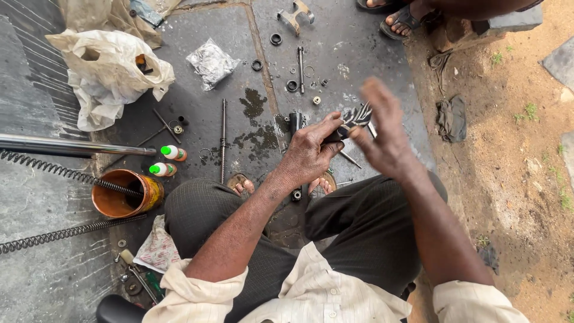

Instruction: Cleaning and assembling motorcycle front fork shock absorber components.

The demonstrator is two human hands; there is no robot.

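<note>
Landmark: orange tin [124, 194], beside the person's left knee.

Edges / room: the dark slab [197, 125] ends well right of the tin, where bare dirt [508, 179] begins; a dark rag [452, 118] lies out there. Just above the tin stand two small bottles [168, 161] with green caps. A long coil spring [60, 169] runs from the tin's mouth off to the left, and a second spring [66, 234] lies below the tin. A steel tube [72, 145] crosses above the first spring. Up-left of the tin sits a white plastic bag [107, 75]. Right of the tin a thin rod [223, 140] lies upright in frame beside oil stains. Far up-right: rings, a bolt [301, 69], a foil bag [210, 61]. Another person's sandalled foot [406, 18] shows at the top edge. Open slab is only between rod and tin.

Hands: both raised over the knees, right of the tin. Left hand [308, 152] is clamped on a small dark part [353, 119], fingers curled, thumb on top. Right hand [382, 128] is blurred, spread flat with fingers wide, holding nothing, just beside the part; contact unclear. Both forearms bare, sleeves rolled.
</note>
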